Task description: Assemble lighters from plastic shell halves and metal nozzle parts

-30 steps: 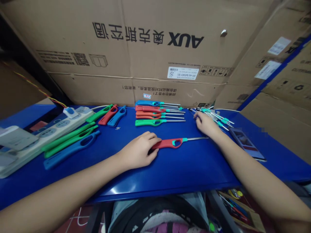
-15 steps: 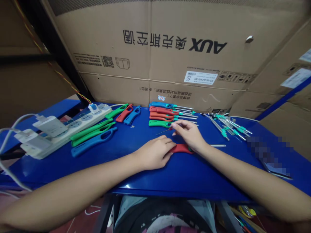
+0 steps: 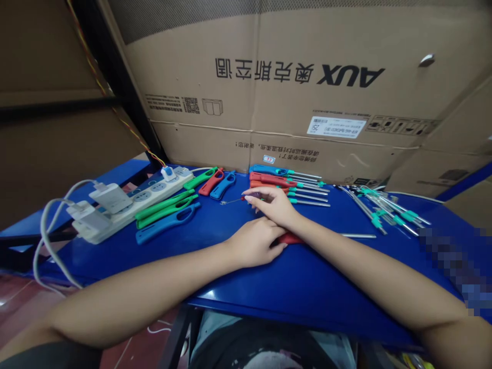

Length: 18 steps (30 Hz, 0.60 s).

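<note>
My left hand (image 3: 258, 242) is closed on the red lighter (image 3: 291, 238) lying on the blue table. The metal tube (image 3: 359, 236) of that lighter points right, beyond my right forearm. Above and partly over my left hand, my right hand (image 3: 273, 203) pinches a thin screwdriver (image 3: 250, 195). Its fine shaft points left, with the tip at some tiny metal pieces (image 3: 223, 203) on the table. Just behind my right hand lies a row of lighters with metal tubes, among them a blue one (image 3: 265, 169) and a red one (image 3: 271, 179).
On the left, a white power strip (image 3: 142, 197) holds plugged chargers (image 3: 111, 198). Green handles (image 3: 165, 207), a blue handle (image 3: 167, 224) and other coloured handles lie beside it. Metal tubes (image 3: 392, 205) lie right. Cardboard (image 3: 284, 31) stands behind.
My right hand has moved left with the screwdriver, whose tip has reached the tiny metal pieces. My left hand stays on the red lighter. The view has shifted.
</note>
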{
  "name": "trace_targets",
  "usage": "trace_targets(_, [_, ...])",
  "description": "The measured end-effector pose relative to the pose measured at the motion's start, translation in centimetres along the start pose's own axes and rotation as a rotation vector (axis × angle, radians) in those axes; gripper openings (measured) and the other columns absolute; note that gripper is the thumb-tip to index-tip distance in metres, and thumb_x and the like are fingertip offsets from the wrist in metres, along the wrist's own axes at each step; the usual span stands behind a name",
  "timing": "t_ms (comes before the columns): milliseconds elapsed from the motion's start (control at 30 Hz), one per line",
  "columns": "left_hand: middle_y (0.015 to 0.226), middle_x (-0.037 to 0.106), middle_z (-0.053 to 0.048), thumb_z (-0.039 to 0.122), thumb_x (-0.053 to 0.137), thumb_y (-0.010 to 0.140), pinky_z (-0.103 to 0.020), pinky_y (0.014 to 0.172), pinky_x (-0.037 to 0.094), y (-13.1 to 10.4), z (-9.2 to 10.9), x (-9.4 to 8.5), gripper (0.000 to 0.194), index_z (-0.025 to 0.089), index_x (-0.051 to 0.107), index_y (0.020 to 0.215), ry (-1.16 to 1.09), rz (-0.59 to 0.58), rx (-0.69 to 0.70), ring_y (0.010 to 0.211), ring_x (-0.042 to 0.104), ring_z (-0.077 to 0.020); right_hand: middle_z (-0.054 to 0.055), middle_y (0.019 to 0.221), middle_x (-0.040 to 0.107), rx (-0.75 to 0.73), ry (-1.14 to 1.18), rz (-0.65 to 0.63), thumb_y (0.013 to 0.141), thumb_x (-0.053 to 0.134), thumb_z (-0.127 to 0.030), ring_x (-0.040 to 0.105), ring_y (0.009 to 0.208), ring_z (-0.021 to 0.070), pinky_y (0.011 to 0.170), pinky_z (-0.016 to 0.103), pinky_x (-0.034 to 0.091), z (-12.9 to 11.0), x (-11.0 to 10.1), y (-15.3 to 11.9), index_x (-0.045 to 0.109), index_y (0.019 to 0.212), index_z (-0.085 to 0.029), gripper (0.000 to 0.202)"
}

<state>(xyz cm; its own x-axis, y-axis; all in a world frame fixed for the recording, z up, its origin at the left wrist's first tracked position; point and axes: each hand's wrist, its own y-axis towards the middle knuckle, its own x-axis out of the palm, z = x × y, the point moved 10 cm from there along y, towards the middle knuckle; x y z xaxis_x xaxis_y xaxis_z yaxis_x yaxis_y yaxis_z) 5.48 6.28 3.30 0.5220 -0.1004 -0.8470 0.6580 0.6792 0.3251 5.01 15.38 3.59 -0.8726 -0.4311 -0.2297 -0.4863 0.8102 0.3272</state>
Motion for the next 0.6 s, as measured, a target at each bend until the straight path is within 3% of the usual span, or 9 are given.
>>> trace_targets(367, [0.107,0.074,-0.013,0.021,0.063,0.089,-0.039,0.092,0.054,0.1,-0.5,0.3,0.02,0.014,0.072,0.106,-0.048,0.011,0.005,0.099,0.07,-0.0274,0.003,0.076,0.072,0.047,0.0,-0.04,0.079,0.073,-0.044,0.062,0.059,0.0122,0.055,0.026,0.054,0.6,1.2,1.2,0.077,0.098,-0.017,0.033])
trace_targets(467, [0.112,0.073,-0.012,0.02,0.062,0.09,-0.038,0.096,0.053,0.1,-0.4,0.3,0.023,0.015,0.071,0.111,-0.093,0.008,0.018,0.105,0.068,-0.0261,0.003,0.077,0.072,0.029,0.051,-0.004,0.078,0.074,-0.046,0.061,0.061,0.012,0.056,0.026,0.054,-0.2,0.5,0.9,0.076,0.096,-0.018,0.032])
trace_targets(600, [0.12,0.071,-0.012,0.02,0.063,0.09,-0.038,0.105,0.048,0.2,-0.5,0.1,0.029,0.016,0.069,0.118,-0.123,0.025,0.042,0.115,0.064,-0.026,0.0,0.072,0.068,-0.017,0.146,0.137,0.078,0.075,-0.049,0.058,0.06,0.0107,0.055,0.025,0.053,-1.9,-2.1,0.5,0.074,0.092,-0.019,0.033])
